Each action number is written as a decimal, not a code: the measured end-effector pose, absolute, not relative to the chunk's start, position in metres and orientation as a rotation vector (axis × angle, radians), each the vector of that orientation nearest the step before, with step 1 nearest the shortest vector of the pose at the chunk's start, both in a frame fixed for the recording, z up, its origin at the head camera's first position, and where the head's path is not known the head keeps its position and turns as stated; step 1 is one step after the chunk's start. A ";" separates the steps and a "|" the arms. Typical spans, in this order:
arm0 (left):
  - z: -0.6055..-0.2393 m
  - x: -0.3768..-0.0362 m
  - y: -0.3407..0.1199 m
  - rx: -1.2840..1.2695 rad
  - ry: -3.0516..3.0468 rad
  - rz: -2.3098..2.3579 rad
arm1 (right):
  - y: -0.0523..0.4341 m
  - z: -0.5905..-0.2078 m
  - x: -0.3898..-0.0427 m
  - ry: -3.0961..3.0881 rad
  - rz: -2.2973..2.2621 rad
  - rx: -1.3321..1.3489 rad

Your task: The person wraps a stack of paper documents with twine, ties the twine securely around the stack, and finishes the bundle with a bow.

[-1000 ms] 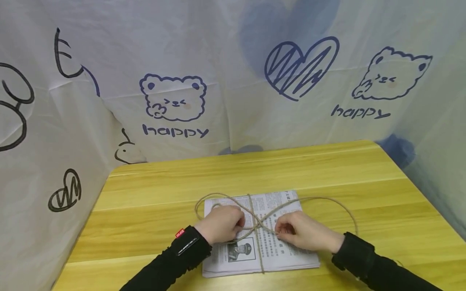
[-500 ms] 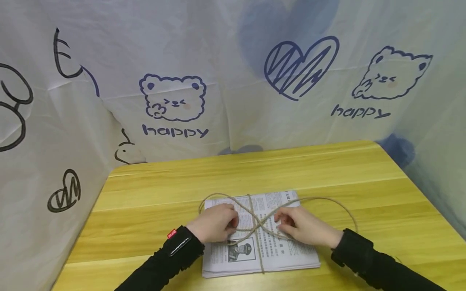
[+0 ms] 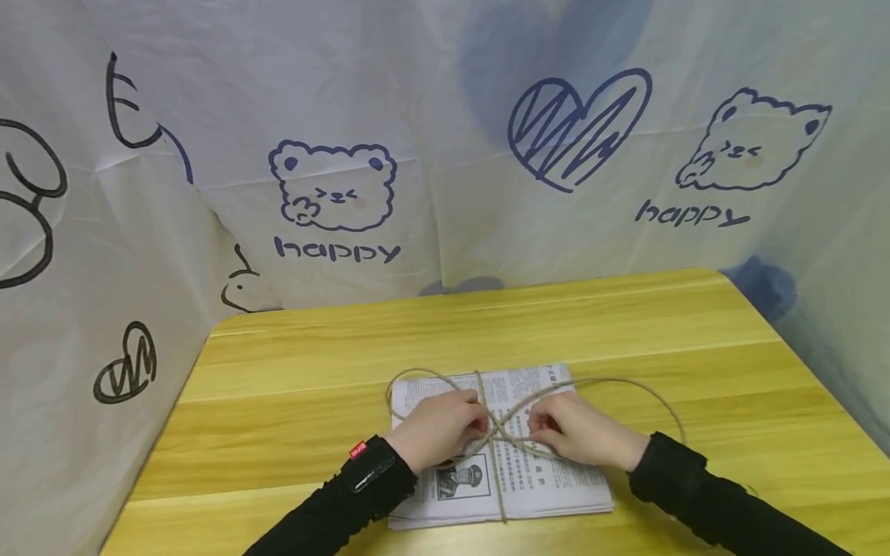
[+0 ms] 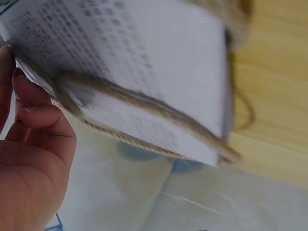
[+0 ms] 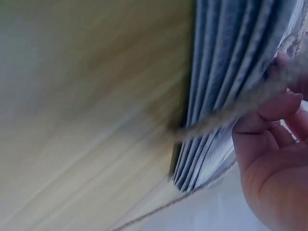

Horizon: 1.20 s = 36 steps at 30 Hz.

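Observation:
A flat stack of newspapers lies on the table, with brown twine running front to back across it and more strands crossing near its middle. My left hand is over the stack's left half, its curled fingertips pinching the twine just left of the crossing. In the left wrist view the twine leads up to those fingers. On the other side my right hand has thumb and fingers bent together at a strand right of the crossing. Its fingertips are partly hidden behind twine in the right wrist view.
A wood-patterned table carries the stack near its front edge. One twine loop arches out past the stack's right side, and a smaller loop curves over its back left corner. Printed white cloth hangs behind and at both sides.
My left hand first drew back slightly left, then moved right to the twine crossing. My right hand let the strand slip, then came back to it, staying nearly in place.

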<state>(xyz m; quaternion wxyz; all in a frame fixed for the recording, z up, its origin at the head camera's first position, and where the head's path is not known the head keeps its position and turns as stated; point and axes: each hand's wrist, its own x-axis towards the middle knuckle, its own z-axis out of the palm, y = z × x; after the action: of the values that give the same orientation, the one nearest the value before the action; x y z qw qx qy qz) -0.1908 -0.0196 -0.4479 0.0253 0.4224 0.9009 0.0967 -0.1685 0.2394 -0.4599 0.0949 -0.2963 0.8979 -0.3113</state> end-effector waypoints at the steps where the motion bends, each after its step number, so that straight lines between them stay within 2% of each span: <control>1: -0.447 -0.191 -0.022 1.293 2.792 0.327 | 0.242 -0.459 -0.168 2.672 -0.910 -0.865; 9: -0.427 -0.199 -0.033 1.084 2.797 0.651 | 0.264 -0.432 -0.167 2.805 -1.058 -0.757; 17: -0.408 -0.208 0.008 1.102 2.502 0.931 | 0.264 -0.399 -0.179 2.915 -1.342 -0.803; 24: -0.405 -0.213 0.022 1.070 2.340 1.124 | 0.262 -0.388 -0.182 2.868 -1.566 -0.677; 27: -0.400 -0.214 0.012 1.005 2.342 1.238 | 0.270 -0.397 -0.186 2.959 -1.439 -0.668; 33: -0.395 -0.215 -0.020 0.888 2.273 1.418 | 0.305 -0.431 -0.189 3.016 -0.784 -0.630; 36: -0.395 -0.213 -0.035 0.833 2.210 1.471 | 0.316 -0.450 -0.188 2.998 -0.618 -0.619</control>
<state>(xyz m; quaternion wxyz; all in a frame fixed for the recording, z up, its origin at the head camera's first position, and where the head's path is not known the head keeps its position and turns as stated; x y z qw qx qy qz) -0.2126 -0.0346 -0.3950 0.1787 0.2945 0.7814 0.5203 -0.1883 0.3164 -0.4503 0.0093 -0.1981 0.9600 -0.1979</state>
